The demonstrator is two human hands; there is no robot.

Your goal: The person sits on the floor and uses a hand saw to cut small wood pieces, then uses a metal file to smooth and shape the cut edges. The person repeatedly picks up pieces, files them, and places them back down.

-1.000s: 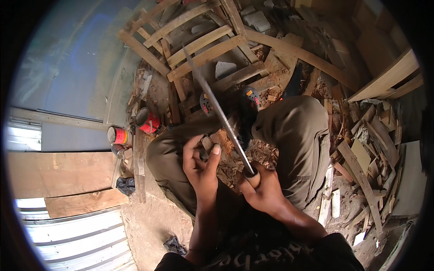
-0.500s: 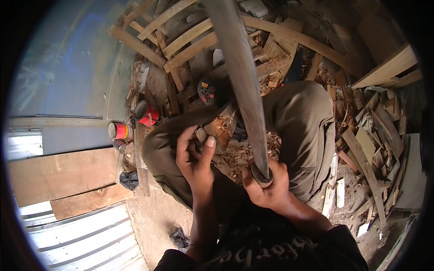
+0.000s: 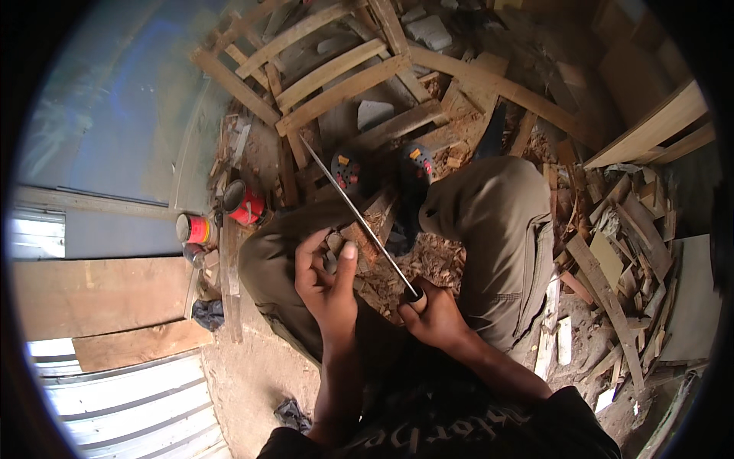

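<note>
My right hand (image 3: 434, 315) is wrapped round the short pale handle of a long machete (image 3: 355, 212). The blade is seen nearly edge-on and slants away up to the left, over my lap and toward my feet. To its left, my left hand (image 3: 329, 287) is curled with the thumb raised, holding a small grey stone-like piece (image 3: 334, 246) between thumb and fingers. A small gap separates this hand from the blade. Behind the blade, between my knees, a rough reddish-brown block of wood (image 3: 371, 243) is partly hidden.
Wood chips (image 3: 436, 264) cover the floor between my legs. Ahead lies a slatted wooden frame (image 3: 336, 96). Two red tins (image 3: 245, 203) stand left of my knee. Offcuts (image 3: 612, 260) are heaped on the right, and corrugated metal sheeting (image 3: 138, 405) is at lower left.
The machete has swung left and turned from showing its broad flat side to nearly edge-on. My right hand has shifted slightly left; my left hand keeps its curled grip.
</note>
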